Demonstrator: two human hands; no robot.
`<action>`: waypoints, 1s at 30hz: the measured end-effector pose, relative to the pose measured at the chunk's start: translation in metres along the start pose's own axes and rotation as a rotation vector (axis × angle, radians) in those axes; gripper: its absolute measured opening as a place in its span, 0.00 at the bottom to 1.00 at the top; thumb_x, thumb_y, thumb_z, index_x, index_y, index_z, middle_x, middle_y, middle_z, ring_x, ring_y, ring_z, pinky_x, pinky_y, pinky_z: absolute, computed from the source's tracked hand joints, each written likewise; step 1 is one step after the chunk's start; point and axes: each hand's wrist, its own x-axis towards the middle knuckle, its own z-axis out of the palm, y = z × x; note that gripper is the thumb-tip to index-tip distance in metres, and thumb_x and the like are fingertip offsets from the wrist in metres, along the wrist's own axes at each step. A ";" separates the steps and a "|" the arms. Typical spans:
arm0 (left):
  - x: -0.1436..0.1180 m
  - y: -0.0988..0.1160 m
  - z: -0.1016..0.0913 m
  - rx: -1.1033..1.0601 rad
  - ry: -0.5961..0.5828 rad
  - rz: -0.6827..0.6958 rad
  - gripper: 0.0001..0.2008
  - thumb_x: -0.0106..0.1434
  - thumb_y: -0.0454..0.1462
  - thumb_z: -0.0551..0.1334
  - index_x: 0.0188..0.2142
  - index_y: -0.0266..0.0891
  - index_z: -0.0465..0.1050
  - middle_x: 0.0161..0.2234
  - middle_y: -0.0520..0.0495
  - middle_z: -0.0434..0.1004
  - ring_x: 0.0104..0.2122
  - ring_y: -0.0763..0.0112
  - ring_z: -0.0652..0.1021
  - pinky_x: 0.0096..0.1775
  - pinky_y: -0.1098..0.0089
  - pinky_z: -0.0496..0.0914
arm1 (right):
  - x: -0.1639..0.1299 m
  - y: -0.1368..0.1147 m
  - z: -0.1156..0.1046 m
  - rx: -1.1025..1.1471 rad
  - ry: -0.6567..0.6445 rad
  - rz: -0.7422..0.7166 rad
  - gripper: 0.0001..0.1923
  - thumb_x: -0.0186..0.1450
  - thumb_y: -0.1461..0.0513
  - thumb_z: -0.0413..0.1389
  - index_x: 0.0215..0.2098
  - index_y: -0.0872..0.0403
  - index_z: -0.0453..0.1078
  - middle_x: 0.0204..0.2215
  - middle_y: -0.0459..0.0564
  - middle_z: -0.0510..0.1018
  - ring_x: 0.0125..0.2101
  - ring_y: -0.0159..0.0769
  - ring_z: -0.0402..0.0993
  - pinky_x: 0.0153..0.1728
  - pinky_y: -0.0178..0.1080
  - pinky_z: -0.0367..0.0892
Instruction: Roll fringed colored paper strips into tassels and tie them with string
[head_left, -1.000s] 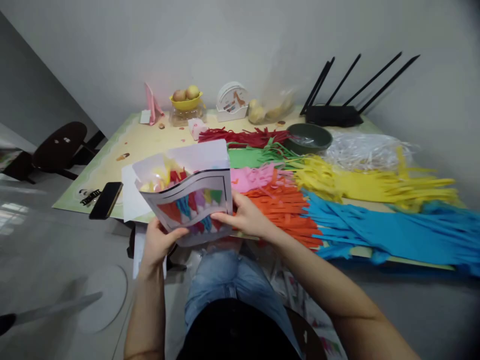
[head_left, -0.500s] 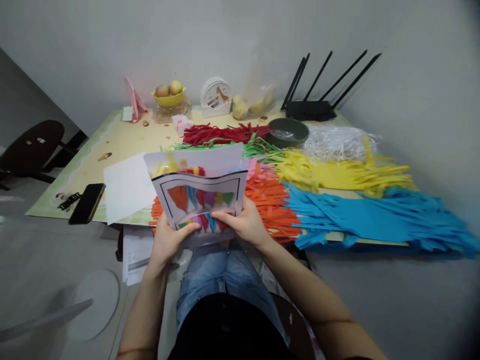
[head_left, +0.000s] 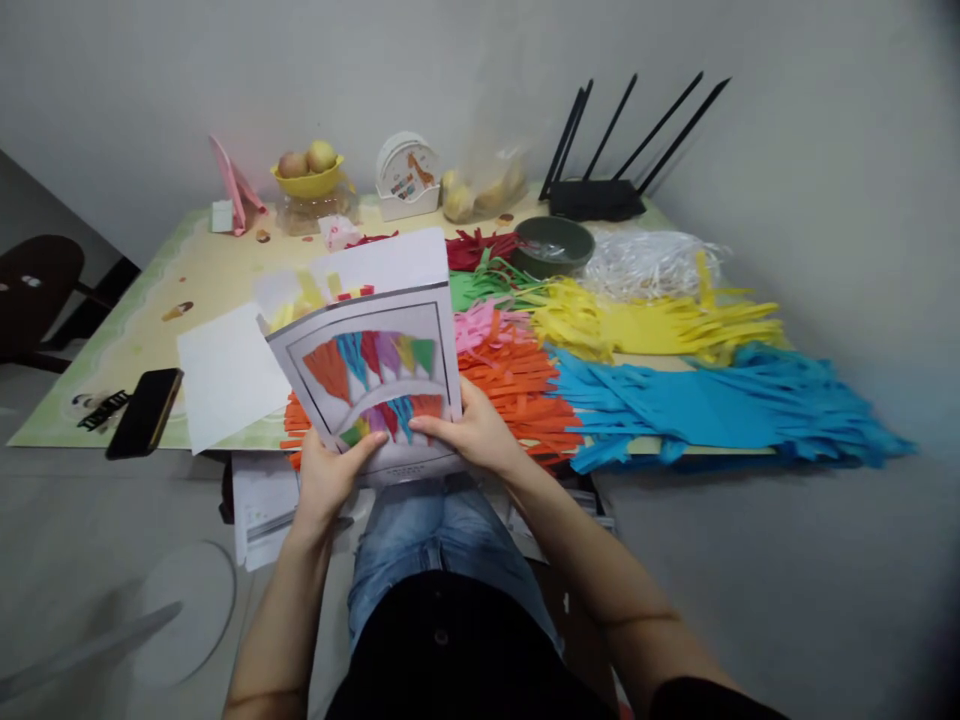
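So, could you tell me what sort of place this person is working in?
Most likely a room at home, with a table used for paper crafts. A yellow fruit bowl and a wifi router stand against the wall, and cut paper strips cover the table.

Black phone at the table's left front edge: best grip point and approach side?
Grip the phone across its long side edges, near the end that juts past the table edge, coming from the front. It lies flat, screen up, so the overhang probably lets fingers get underneath. Both hands are busy: the left hand and right hand hold the sheets.
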 end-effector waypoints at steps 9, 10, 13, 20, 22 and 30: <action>-0.007 -0.025 -0.014 -0.029 -0.164 -0.172 0.26 0.45 0.44 0.78 0.42 0.35 0.79 0.42 0.40 0.85 0.42 0.56 0.83 0.45 0.62 0.78 | -0.021 0.037 -0.016 -0.010 -0.177 0.059 0.34 0.53 0.49 0.70 0.53 0.55 0.70 0.48 0.56 0.80 0.47 0.44 0.78 0.50 0.47 0.74; -0.010 -0.028 -0.017 -0.015 -0.149 -0.179 0.25 0.46 0.45 0.77 0.41 0.36 0.80 0.42 0.41 0.85 0.41 0.56 0.83 0.44 0.63 0.78 | -0.024 0.036 -0.023 -0.046 -0.236 0.050 0.36 0.54 0.49 0.69 0.56 0.55 0.69 0.50 0.56 0.79 0.49 0.45 0.78 0.51 0.47 0.74; -0.020 -0.031 -0.018 0.032 -0.120 -0.174 0.22 0.46 0.45 0.77 0.39 0.37 0.80 0.40 0.42 0.85 0.40 0.56 0.83 0.44 0.63 0.77 | -0.029 0.006 -0.044 -0.217 -0.047 -0.149 0.34 0.62 0.50 0.64 0.63 0.51 0.65 0.54 0.57 0.77 0.53 0.46 0.76 0.51 0.49 0.74; -0.040 -0.016 -0.001 0.192 -0.239 -0.078 0.17 0.47 0.43 0.75 0.35 0.40 0.80 0.31 0.48 0.82 0.30 0.62 0.79 0.34 0.67 0.74 | -0.008 -0.086 -0.018 -0.684 -0.455 -0.575 0.22 0.69 0.62 0.57 0.61 0.52 0.67 0.54 0.54 0.77 0.55 0.43 0.73 0.57 0.46 0.69; -0.041 -0.015 -0.001 0.186 -0.266 -0.063 0.15 0.48 0.43 0.74 0.34 0.40 0.80 0.28 0.49 0.81 0.28 0.64 0.77 0.31 0.68 0.72 | -0.003 -0.088 -0.004 -0.727 -0.611 -0.509 0.26 0.68 0.62 0.57 0.64 0.54 0.64 0.54 0.56 0.78 0.52 0.43 0.75 0.52 0.44 0.71; -0.044 -0.021 -0.005 0.157 -0.342 -0.103 0.17 0.49 0.43 0.74 0.39 0.40 0.81 0.33 0.48 0.83 0.33 0.62 0.80 0.37 0.67 0.74 | 0.011 -0.085 -0.017 -0.850 -0.812 -0.042 0.21 0.68 0.52 0.60 0.54 0.55 0.66 0.39 0.52 0.82 0.34 0.37 0.78 0.30 0.33 0.65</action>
